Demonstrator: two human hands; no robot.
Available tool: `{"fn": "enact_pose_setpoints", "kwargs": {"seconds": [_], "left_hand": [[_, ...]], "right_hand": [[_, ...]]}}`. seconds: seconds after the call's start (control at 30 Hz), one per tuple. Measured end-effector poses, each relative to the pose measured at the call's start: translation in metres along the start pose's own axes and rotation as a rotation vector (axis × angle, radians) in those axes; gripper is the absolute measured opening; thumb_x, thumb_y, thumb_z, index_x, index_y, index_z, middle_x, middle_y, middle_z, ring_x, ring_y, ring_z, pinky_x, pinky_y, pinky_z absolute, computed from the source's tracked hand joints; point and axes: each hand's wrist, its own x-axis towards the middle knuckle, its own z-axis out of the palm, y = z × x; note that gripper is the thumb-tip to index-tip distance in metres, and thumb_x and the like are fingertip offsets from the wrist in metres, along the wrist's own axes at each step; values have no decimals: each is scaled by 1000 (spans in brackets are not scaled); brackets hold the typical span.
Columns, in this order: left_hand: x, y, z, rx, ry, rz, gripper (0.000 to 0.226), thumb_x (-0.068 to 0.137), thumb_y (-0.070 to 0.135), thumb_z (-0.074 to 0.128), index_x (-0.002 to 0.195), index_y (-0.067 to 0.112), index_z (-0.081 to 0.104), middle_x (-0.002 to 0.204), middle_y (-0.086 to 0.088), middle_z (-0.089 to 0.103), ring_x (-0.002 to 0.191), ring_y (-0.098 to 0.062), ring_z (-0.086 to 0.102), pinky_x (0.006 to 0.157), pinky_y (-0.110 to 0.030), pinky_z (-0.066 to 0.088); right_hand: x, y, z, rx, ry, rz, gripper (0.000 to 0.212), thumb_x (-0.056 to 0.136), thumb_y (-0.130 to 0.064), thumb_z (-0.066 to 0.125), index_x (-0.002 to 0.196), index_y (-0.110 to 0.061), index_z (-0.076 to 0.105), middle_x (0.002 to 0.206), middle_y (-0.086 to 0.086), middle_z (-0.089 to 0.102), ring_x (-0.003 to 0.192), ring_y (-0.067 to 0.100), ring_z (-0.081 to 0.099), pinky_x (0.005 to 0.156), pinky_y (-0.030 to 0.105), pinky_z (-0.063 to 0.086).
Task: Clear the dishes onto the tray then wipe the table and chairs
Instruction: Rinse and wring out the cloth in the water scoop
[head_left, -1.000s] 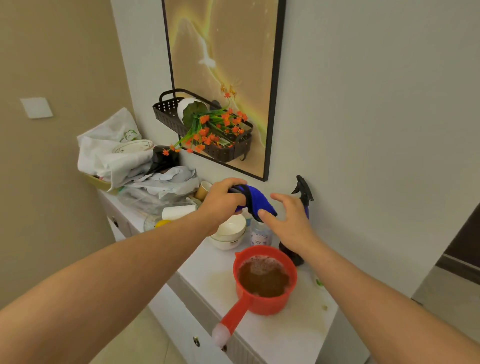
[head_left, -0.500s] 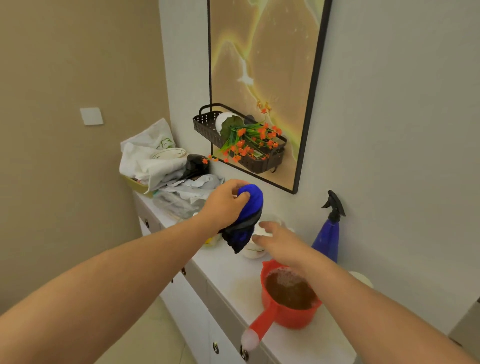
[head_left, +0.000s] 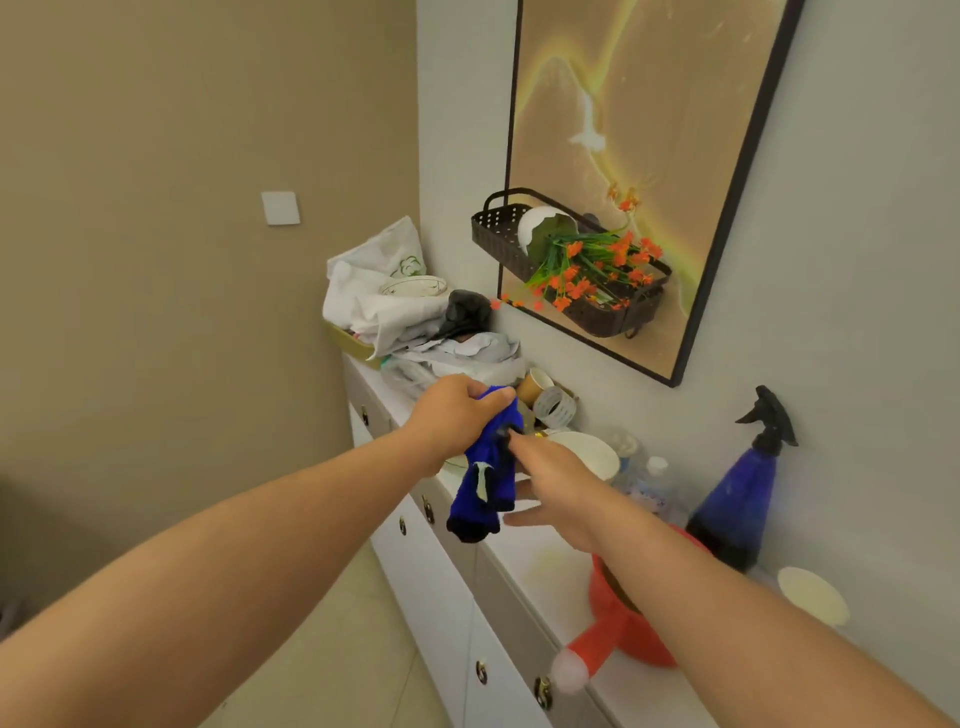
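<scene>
The left hand (head_left: 457, 410) is clenching the top of the blue cloth (head_left: 485, 475), fingers curled right round the bunched fabric, and the rest of it is dangling below those fingers, out past the front edge of the white cabinet (head_left: 457, 587). The right hand (head_left: 553, 491) is sitting just beside the hanging cloth, fingers loose and spread, their tips brushing the fabric's right side without gripping anything. Just beyond those fingertips a white bowl (head_left: 587, 453) is resting on the cabinet top, with a paper cup (head_left: 535, 385) behind the left knuckles. Under the right forearm a red ladle (head_left: 618, 631) is lying with its handle pointing off the edge. Well to the right of both hands a blue spray bottle (head_left: 740, 499) is standing upright against the wall.
</scene>
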Motion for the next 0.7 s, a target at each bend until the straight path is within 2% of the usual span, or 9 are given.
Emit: {"fn": "enact_pose_setpoints", "kwargs": {"seconds": [0.07,0.13,0.2,0.27,0.33,0.4,0.53,0.63,0.7], "left_hand": [[-3,-5,-9,-18,-17,-18,37,92,52,66,82,17,62,75,-5,66,68,-20,60,65,-37,53],[-4,-11,-20,-53,-24,-65,44,88,59,67,98,16,63,89,-8,72,76,-23,67,70,-40,59],[-3,-19,-27,-97,-57,-104,51,84,63,69,98,15,63,90,-10,73,79,-26,70,74,-42,60],[-5,-27,-33,-96,-106,-130,49,84,66,67,88,17,62,82,-7,71,74,-23,67,65,-36,56],[-8,-34,-37,-87,-183,-162,52,83,69,66,88,17,63,83,-8,71,75,-20,65,66,-32,52],[-13,-39,-36,-107,-270,-176,53,82,67,69,98,17,65,93,-9,73,82,-19,69,72,-33,54],[-19,-52,-28,-236,-416,-183,51,80,50,81,121,28,61,113,-5,73,101,-26,73,89,-47,60],[-20,-49,-23,-251,-445,-154,43,88,49,74,122,25,64,114,-1,75,104,-24,73,93,-51,58],[-20,-42,-22,-292,-450,-152,42,92,51,67,122,22,66,115,-2,75,106,-23,73,96,-51,57]], "right_hand": [[2,-1,8,147,-14,9,27,103,-38,49,113,-21,68,102,0,77,101,27,73,94,52,57],[6,-4,11,198,25,-15,24,104,-32,52,107,-17,70,90,-2,77,96,24,72,93,47,58],[9,-5,11,188,99,-14,22,102,-32,55,102,-20,72,79,-7,76,90,19,68,91,43,54],[13,-4,11,234,177,6,23,97,-36,61,103,-19,74,82,-2,76,87,20,67,91,42,53],[16,-5,13,400,265,49,27,92,-38,66,100,-13,73,85,8,74,81,24,68,84,41,55],[19,-8,10,597,296,79,30,93,-40,64,100,-11,71,95,12,74,91,28,69,96,46,54],[25,0,5,806,-11,67,53,94,-46,46,122,-8,70,125,21,69,117,40,64,106,62,42],[20,7,6,875,-274,-22,57,91,-29,39,142,-7,57,141,25,56,130,44,54,112,63,36],[18,7,2,833,-309,-115,59,91,-14,38,148,-15,49,147,24,51,136,44,48,115,65,32]]}}
